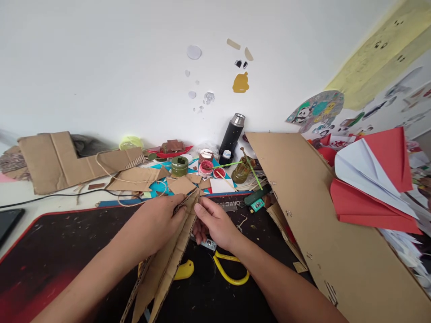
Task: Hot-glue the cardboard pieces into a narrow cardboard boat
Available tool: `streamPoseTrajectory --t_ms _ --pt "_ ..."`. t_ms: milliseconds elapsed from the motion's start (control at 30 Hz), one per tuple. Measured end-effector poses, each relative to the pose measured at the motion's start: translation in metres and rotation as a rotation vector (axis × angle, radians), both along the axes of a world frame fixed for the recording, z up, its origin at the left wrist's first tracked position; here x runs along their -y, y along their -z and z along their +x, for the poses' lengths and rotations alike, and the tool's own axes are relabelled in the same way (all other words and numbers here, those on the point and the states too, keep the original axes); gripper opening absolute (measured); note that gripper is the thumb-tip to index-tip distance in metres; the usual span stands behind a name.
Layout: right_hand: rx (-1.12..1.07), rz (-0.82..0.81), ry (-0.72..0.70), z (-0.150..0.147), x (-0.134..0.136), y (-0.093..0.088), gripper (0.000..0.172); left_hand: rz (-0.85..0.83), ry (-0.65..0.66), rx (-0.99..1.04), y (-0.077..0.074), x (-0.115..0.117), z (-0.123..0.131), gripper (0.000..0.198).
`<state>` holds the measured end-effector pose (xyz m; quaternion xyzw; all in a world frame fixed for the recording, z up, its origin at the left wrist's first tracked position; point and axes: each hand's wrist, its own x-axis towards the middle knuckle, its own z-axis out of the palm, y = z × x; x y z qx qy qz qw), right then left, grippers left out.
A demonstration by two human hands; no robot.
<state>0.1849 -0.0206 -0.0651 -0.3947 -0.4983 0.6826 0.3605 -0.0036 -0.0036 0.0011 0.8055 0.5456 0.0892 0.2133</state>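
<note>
A long strip of corrugated cardboard (168,264), folded lengthwise, slants from the middle of the mat down to the bottom edge. My left hand (161,220) is closed on its left side near the far end. At that same end, my right hand (215,220) pinches the right edge between thumb and fingers. Under the cardboard and beside it lie yellow-handled scissors (232,269), partly hidden. A small grey object with round marks (209,244) rests below my right fingers; its kind is unclear.
The black mat (84,233) carries scraps. Behind it stand paint jars (179,166), a black thermos (232,134) and cut cardboard (54,161). A large cardboard panel (303,202) fills the right side, with red and white folded paper (373,179) on it. A teal lighter (257,205) lies near.
</note>
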Motion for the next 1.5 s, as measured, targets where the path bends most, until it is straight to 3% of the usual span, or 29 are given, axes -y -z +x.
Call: streamPoseTrajectory --t_ms 867,1033,1300,1500 --pt "0.013 -0.001 -0.013 0.001 -0.002 0.000 0.051 -0.086 -0.037 0.001 -0.006 0.002 0.009 0.033" --pt "0.007 -0.006 -0.011 0.002 -0.002 0.000 0.052 -0.085 -0.022 0.071 0.000 0.001 0.007 0.037" --pt "-0.015 -0.011 -0.015 0.001 -0.001 -0.002 0.052 -0.067 -0.029 0.296 0.002 0.001 0.003 0.059" --pt "-0.028 0.005 -0.048 -0.001 0.001 0.003 0.052 -0.071 -0.025 0.335 0.008 -0.002 0.000 0.058"
